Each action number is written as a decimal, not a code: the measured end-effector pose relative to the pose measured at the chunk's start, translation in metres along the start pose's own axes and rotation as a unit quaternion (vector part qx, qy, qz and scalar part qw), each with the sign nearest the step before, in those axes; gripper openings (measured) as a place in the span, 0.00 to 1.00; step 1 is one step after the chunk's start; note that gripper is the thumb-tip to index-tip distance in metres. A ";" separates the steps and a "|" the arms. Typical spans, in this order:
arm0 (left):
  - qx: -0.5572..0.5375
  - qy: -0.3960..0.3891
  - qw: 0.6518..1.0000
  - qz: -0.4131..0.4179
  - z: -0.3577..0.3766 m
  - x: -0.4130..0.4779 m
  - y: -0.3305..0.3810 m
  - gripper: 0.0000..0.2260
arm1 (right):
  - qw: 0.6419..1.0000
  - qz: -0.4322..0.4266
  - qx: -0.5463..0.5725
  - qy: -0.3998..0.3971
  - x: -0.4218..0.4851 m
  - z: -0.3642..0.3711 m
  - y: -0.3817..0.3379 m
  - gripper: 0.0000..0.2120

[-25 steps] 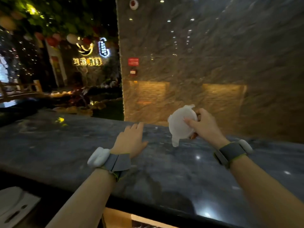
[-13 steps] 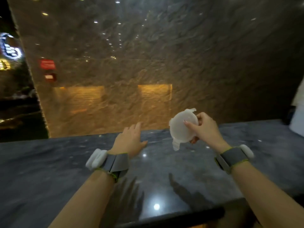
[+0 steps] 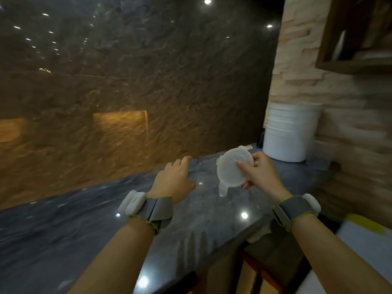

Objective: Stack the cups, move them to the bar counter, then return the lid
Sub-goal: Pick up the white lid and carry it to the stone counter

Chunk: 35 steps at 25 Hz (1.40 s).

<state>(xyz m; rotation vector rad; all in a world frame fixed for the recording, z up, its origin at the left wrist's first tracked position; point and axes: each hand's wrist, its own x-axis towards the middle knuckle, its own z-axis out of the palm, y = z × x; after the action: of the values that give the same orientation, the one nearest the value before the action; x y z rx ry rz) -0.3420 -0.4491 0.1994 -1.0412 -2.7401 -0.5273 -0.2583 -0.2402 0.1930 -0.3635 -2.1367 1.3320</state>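
Observation:
My right hand (image 3: pixel 257 172) holds a round translucent white lid (image 3: pixel 230 169) with clip tabs, tilted on edge above the dark marble bar counter (image 3: pixel 84 221). Thumb and fingers pinch its right rim. My left hand (image 3: pixel 172 180) hovers over the counter to the left of the lid, fingers apart and holding nothing. No cups are in view.
A white ribbed bucket (image 3: pixel 290 132) stands at the counter's far right end against a stone-brick wall (image 3: pixel 347 132). A dark rough stone wall (image 3: pixel 137 81) rises behind the counter. The counter's near edge runs diagonally at lower right, with a white surface (image 3: pixel 364 247) below it.
The view has swung to the right along the counter, bringing the white bucket and brick wall into sight. Both hands keep their pose, the lid still in my right hand.

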 end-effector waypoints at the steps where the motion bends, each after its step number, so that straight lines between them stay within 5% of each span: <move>1: -0.004 -0.006 1.000 0.010 0.004 0.007 0.008 0.29 | 1.000 0.011 0.002 0.011 0.002 -0.009 0.005 0.10; 16: -0.003 -0.076 0.993 0.095 0.082 0.174 0.120 0.29 | 0.980 0.098 0.052 0.168 0.106 -0.127 0.126 0.10; 27: 0.010 -0.107 0.987 0.120 0.145 0.259 0.175 0.29 | 0.941 0.258 0.167 0.141 0.162 -0.160 0.217 0.08; 29: 0.009 -0.114 0.986 0.119 0.152 0.267 0.178 0.29 | 0.953 0.260 0.101 0.117 0.166 -0.155 0.224 0.08; 31: 0.015 -0.115 0.986 0.116 0.157 0.271 0.180 0.29 | 0.964 0.234 -0.083 0.092 0.172 -0.151 0.229 0.13; 33: 0.018 -0.115 0.987 0.109 0.163 0.273 0.182 0.29 | 0.933 0.195 -0.300 0.045 0.176 -0.148 0.231 0.16; 35: 0.024 -0.119 0.987 0.105 0.165 0.275 0.183 0.29 | 0.895 0.198 -0.400 0.012 0.179 -0.146 0.226 0.17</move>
<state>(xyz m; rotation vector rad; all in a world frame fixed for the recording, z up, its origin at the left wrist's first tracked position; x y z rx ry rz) -0.4284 -0.0918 0.1708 -1.4439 -2.7762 -0.3217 -0.3274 0.0615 0.1006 -1.1826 -2.5961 0.5352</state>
